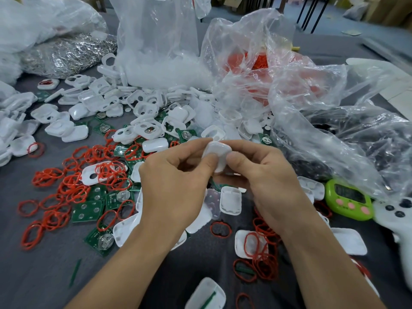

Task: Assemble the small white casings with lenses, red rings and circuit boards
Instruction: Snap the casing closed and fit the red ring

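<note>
Right now both hands meet at the middle of the view on one white casing [217,156]. The left hand [176,181] pinches its left edge between curled fingers and thumb. The right hand [260,172] pinches its right edge the same way, and both thumbs press on the near face. The white casing is held up off the counter [33,286] with its smooth rounded side toward the camera; what sits inside it cannot be told.

Just below the hands, at six o'clock, an open shell [230,202] lies hollow side up on the grey counter. From seven to ten o'clock spreads a loose scatter of red rings [71,188], tangled over green circuit boards [88,210] and a few white covers. At eleven to twelve o'clock a heap of white casing parts [142,103] lies at the foot of a tall clear bag [156,52]. At one o'clock a crumpled bag [256,63] holds more red pieces. Far back at ten o'clock lies a sack of shiny metal bits [66,54]. At three o'clock a wrinkled plastic sheet [356,152] covers dark parts. At four o'clock stands a green timer [347,198], just beside a white game controller [399,217].
</note>
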The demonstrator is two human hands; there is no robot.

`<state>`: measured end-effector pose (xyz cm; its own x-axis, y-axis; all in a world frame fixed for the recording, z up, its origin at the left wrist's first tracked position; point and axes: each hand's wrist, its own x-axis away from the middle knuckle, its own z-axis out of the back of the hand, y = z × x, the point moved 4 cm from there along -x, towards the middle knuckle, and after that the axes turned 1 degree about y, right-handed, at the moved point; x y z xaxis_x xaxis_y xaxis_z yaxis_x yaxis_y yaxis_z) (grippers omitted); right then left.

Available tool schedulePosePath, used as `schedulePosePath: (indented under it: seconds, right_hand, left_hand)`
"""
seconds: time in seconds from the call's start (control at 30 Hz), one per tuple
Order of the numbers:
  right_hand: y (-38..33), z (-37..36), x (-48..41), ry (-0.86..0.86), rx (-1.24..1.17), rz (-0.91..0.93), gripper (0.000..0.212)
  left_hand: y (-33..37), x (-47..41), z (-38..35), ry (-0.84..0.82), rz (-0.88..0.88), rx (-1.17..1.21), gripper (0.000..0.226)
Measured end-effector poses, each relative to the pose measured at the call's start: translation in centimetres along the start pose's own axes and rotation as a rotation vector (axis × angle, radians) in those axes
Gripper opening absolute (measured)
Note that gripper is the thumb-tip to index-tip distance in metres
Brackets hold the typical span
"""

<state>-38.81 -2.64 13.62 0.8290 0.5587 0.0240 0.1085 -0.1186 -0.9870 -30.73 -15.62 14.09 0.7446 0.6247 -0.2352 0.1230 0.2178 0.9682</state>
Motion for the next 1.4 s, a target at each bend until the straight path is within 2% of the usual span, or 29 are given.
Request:
schedulePosePath:
  seconds: [0.13, 0.33, 0.53, 0.63, 0.77, 0.97, 1.13, 1.4]
  right_hand:
    - [-0.2, 0.2, 0.0, 0.056, 0.128, 0.069, 0.032]
    - [-0.3, 0.0, 0.4, 0.090, 0.263, 0.162, 0.033]
    - [0.0, -0.6, 0.6, 0.090, 0.292, 0.167, 0.030]
    - [0.2, -0.7, 0.8, 0.118, 0.379, 0.180, 0.029]
    - [0.3, -0.9, 0.8, 0.150, 0.455, 0.186, 0.027]
    - [0.1, -0.4, 0.2, 0.069, 0.284, 0.056, 0.032]
    - [-0.4, 0.8, 0.3, 0.082, 0.234, 0.010, 0.039]
    - [-0.7, 0.5, 0.6, 0.099, 0.196, 0.002, 0.036]
  left_hand:
    - [-0.4, -0.1, 0.0, -0.034, 0.031, 0.002, 0.018]
    - [-0.6, -0.4, 0.0, -0.061, 0.041, 0.038, 0.021]
    - [0.0, -0.3, 0.4, -0.022, -0.038, -0.047, 0.026]
    - [0.2, -0.4, 0.5, -0.014, -0.050, -0.119, 0.037]
    - [0.1, -0.6, 0.6, -0.008, -0.061, -0.185, 0.038]
    - [-0.5, -0.6, 0.3, 0.004, 0.045, -0.036, 0.016]
    - [-0.9, -1.1, 0.2, -0.223, 0.145, 0.015, 0.030]
    - [-1.2, -1.4, 0.3, -0.197, 0.283, 0.205, 0.027]
